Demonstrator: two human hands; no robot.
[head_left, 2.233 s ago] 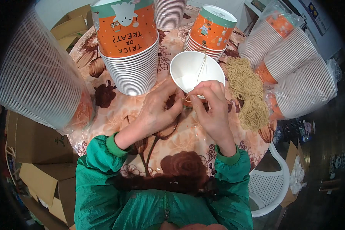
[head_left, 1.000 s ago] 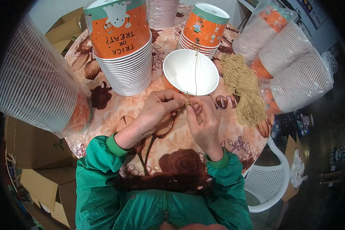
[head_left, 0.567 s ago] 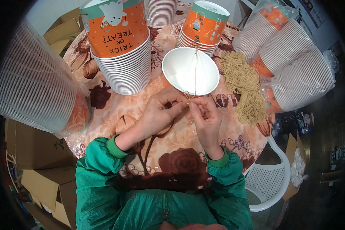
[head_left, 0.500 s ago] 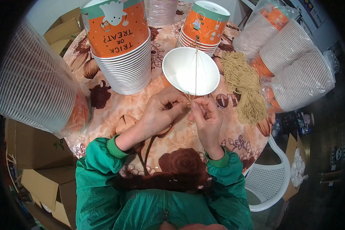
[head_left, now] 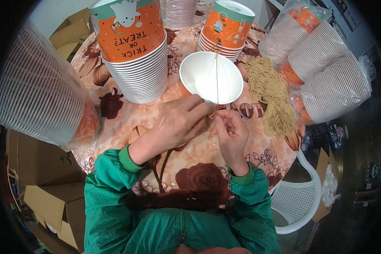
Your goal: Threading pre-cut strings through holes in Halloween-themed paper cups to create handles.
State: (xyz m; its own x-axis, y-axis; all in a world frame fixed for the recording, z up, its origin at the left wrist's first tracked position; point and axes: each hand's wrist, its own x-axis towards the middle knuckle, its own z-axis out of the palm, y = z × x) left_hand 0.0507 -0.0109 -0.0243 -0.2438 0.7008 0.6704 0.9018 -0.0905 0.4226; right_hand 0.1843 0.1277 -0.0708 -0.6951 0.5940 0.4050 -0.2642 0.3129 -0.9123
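A white-lined paper bucket (head_left: 199, 80) lies tilted on the table, its mouth facing me. A thin tan string (head_left: 217, 80) runs from its far rim across the opening to my fingers. My left hand (head_left: 184, 118) is closed in a pinch by the near rim, its fingertips partly hidden behind its back. Close on its right, my right hand (head_left: 230, 130) pinches the string between thumb and curled fingers. Beyond the bucket stands a short stack of orange and green buckets (head_left: 226, 26), upside down.
A tall stack of buckets (head_left: 135, 80) stands at the left, beside a plastic-wrapped stack (head_left: 38, 89). A tan yarn skein (head_left: 271, 95) lies right of the bucket, near several wrapped stacks (head_left: 332, 86). Beside the flowered table (head_left: 237, 150) are a white chair (head_left: 298, 197) and cardboard boxes (head_left: 42, 163).
My left hand has turned over, its back now upward, and its fingers have shifted slightly up and right at the string. The right hand stays nearly in place, still pinching.
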